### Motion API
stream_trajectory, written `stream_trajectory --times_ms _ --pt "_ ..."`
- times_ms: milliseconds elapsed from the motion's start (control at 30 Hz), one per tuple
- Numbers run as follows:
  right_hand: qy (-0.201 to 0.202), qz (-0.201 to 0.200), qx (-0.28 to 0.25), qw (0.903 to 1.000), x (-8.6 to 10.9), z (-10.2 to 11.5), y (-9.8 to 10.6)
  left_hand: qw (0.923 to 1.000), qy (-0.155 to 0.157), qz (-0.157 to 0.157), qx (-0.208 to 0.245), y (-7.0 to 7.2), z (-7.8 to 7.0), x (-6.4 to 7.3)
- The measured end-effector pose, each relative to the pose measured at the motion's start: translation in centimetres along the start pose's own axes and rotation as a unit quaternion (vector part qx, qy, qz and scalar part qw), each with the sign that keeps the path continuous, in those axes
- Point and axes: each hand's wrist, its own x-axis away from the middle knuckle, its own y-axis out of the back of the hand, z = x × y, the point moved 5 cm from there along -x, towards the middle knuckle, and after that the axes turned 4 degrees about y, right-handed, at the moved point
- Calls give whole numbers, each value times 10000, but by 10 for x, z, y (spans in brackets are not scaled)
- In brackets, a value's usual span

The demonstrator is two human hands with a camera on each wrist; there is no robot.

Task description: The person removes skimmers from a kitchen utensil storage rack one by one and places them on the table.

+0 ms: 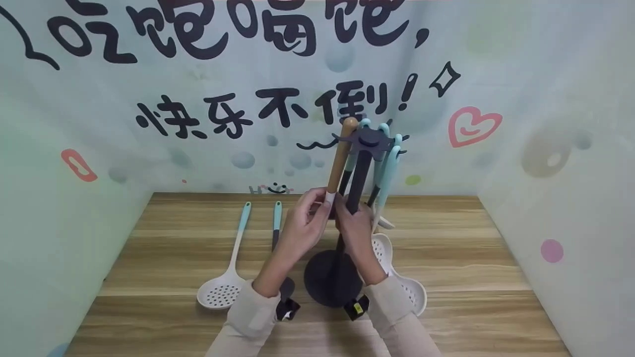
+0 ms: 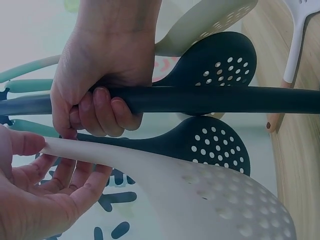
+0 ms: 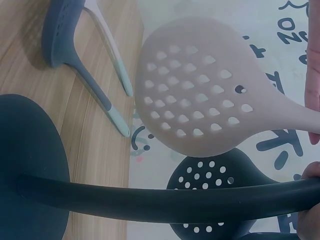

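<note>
My left hand (image 1: 310,220) pinches the white neck of a skimmer (image 3: 190,95) with a brown wooden handle (image 1: 339,161). The handle stands upright beside the hooked top of a black utensil stand (image 1: 369,141); whether it hangs on a hook I cannot tell. Below it, my right hand (image 1: 354,220) grips the stand's pole (image 2: 225,100), fingers wrapped round it. Several aqua-handled utensils hang on the stand, among them black skimmers (image 2: 220,142) and a pale skimmer (image 2: 210,22). The round base (image 1: 327,277) appears below the hands.
On the wooden table (image 1: 168,238), a white skimmer (image 1: 221,292) with an aqua handle lies left. Beside it lies a dark blue skimmer (image 3: 62,30), partly behind the left arm in the head view. White perforated heads (image 1: 412,295) show on the right. A printed backdrop (image 1: 223,163) surrounds the table.
</note>
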Motion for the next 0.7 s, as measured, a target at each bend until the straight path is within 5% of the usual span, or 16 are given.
stream_trajectory --times_ms 433,700 --pt "-132 25 -124 9998 0 1 -1 9996 265 -61 43 3 -3 -3" --pt "-86 99 -201 9997 -1 1 -2 9988 315 -363 -2 14 -1 -4"
